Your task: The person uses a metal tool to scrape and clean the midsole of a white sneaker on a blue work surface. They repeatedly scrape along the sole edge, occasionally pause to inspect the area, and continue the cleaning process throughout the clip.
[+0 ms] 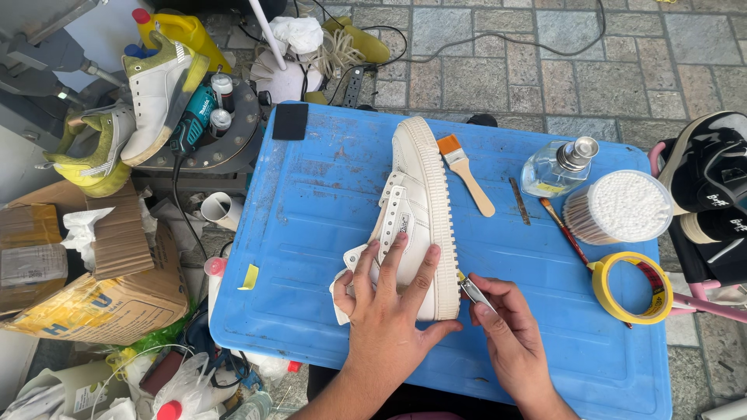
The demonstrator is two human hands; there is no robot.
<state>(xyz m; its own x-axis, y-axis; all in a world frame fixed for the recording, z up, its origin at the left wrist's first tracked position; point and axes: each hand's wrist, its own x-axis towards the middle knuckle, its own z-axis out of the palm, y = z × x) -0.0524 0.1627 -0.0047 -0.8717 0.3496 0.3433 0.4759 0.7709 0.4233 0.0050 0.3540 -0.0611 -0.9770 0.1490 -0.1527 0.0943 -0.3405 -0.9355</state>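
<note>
Three shoes: one white [416,210] at centre, two yellow-soled [159,93] [93,152] upper left. Two brushes [464,173] [562,225], one tape roll [632,287], one glass bottle [559,167].

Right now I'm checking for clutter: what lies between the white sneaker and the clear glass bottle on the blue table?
In the head view, a flat wooden-handled brush with orange bristles lies between the white sneaker and the clear glass bottle.

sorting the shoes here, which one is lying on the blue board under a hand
The white sneaker, on its side on the blue board with the left hand pressing it. The yellow-green pair sits off the board on a machine.
</note>
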